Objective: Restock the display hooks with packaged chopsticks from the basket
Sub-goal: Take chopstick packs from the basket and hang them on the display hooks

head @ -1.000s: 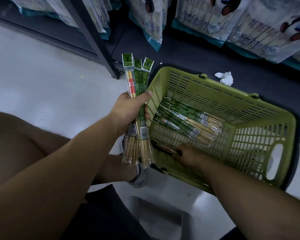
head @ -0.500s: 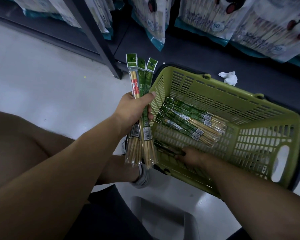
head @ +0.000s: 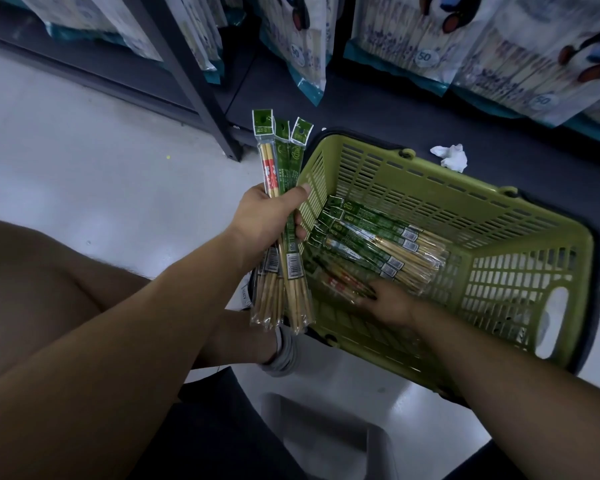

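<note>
My left hand (head: 269,216) grips a bundle of three chopstick packs (head: 280,216) upright, green hang tabs on top, just left of the green plastic basket (head: 520,271). Several more green chopstick packs (head: 378,244) lie in the basket's bottom. My right hand (head: 390,301) reaches into the basket and its fingers rest on a red-labelled pack (head: 343,284) near the front wall; whether they hold it I cannot tell.
The basket sits on a pale floor by a dark shelf base (head: 361,126). Large bags of chopsticks (head: 430,39) hang above it. A crumpled white tissue (head: 451,155) lies behind the basket. My knee (head: 32,289) is at lower left, a grey stool (head: 326,438) below.
My right hand has slid a little further right and deeper into the basket, onto the red-labelled pack. The left hand keeps its bundle in the same place.
</note>
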The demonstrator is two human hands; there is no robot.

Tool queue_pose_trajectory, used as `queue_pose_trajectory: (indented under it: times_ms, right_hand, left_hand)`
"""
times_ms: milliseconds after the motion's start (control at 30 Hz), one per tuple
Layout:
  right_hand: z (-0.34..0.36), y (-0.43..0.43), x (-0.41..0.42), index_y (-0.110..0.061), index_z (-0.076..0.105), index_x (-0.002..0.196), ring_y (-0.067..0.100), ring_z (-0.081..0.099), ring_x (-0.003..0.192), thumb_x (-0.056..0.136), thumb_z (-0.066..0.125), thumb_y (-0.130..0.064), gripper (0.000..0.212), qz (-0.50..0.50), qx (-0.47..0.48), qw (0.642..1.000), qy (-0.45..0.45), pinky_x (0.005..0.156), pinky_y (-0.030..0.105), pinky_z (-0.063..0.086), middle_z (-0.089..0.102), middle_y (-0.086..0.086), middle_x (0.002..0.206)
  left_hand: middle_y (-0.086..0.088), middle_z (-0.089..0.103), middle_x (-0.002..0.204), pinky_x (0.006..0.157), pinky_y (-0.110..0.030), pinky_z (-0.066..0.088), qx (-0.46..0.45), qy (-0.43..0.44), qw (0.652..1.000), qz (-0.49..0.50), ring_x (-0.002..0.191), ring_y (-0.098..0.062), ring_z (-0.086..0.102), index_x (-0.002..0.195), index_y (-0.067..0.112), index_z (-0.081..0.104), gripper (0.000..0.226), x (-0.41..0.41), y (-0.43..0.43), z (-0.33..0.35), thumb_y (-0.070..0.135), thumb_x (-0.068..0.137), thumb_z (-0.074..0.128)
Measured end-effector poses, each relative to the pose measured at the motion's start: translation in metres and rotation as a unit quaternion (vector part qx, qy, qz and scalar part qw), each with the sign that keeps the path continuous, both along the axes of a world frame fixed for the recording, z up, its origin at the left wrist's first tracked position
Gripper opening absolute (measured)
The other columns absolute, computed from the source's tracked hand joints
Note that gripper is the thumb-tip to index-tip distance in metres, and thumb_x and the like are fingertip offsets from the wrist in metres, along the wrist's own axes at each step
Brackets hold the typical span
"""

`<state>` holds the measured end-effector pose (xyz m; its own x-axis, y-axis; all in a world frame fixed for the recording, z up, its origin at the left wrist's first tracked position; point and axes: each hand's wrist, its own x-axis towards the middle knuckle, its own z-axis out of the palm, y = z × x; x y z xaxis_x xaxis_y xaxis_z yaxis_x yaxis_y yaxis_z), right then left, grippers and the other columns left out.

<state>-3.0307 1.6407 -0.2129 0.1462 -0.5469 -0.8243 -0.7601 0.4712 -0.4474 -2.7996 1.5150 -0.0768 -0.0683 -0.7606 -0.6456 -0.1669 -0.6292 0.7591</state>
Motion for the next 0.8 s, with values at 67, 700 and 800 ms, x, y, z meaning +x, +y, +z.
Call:
queue_pose_trajectory:
  times_ms: [67, 700, 800]
  right_hand:
    - [0.019, -0.008, -0.002, -0.024, 0.062, 0.121, 0.008, 0.061, 0.083, 0.102, 0.06, -0.033, 0.021, -0.065, -0.035, 0.997, -0.012, 0.065, 0.024, 0.043, 0.065, -0.008, 0.092]
    - [0.238, -0.07, 0.047, -0.058, 0.014, 0.153, 0.021, 0.045, 0.139, 0.104, 0.038, -0.057, 0.055, -0.173, -0.275, 0.941, -0.093, 0.107, 0.03, 0.035, 0.044, 0.0, 0.154]
    - [0.262, -0.073, 0.046, -0.051, -0.005, 0.157, 0.02, 0.026, 0.152, 0.102, 0.032, -0.058, 0.066, -0.151, -0.286, 0.941, -0.102, 0.12, 0.039, 0.025, 0.023, -0.004, 0.167]
  left_hand:
    - [-0.001, 0.066, 0.063, 0.072, -0.045, 0.051, 0.0, -0.001, 1.0, 0.006, 0.058, -0.023, 0.066, 0.104, 0.008, 0.059, 0.051, 0.0, 0.0, 0.0, 0.049, 0.081, 0.079]
    - [-0.023, 0.065, 0.104, 0.101, -0.054, 0.052, -0.094, 0.259, 0.96, 0.052, 0.102, -0.037, 0.065, 0.115, 0.001, 0.062, 0.053, -0.068, 0.021, 0.091, 0.037, 0.078, 0.074]
    - [-0.018, 0.066, 0.101, 0.102, -0.055, 0.052, -0.129, 0.279, 0.95, 0.049, 0.101, -0.035, 0.064, 0.112, 0.005, 0.062, 0.048, -0.073, 0.015, 0.111, 0.035, 0.078, 0.076]
